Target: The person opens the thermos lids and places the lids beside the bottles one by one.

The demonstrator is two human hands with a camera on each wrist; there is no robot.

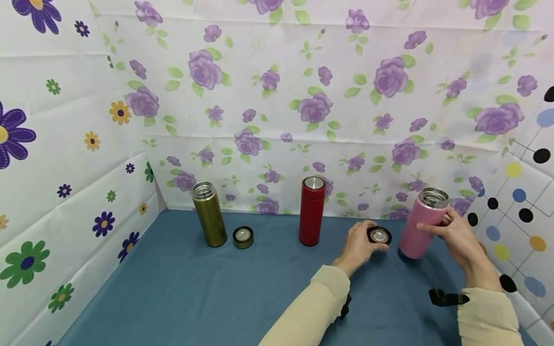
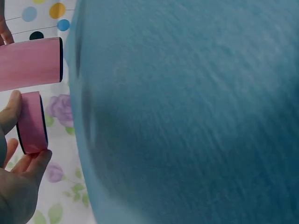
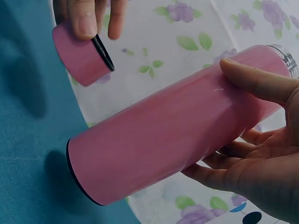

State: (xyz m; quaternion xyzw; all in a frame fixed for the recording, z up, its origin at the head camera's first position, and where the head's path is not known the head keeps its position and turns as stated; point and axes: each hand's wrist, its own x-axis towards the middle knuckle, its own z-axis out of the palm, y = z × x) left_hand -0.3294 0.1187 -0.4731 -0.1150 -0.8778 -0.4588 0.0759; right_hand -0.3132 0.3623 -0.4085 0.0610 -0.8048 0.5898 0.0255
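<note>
One pink btl [image 3: 173, 133] in R hand [image 1: 464, 242], lid [image 1: 379, 235] in L hand [image 1: 358, 244].

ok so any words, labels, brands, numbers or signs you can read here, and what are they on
No readable text in any view.
Pink cylindrical steel-necked bottle: a tiny pale mark, too small to tell print from glare.
Pink round black-rimmed lid, gold cylindrical steel-necked bottle, gold round black-rimmed lid, red cylindrical metal-topped bottle: no lettering visible.
</note>
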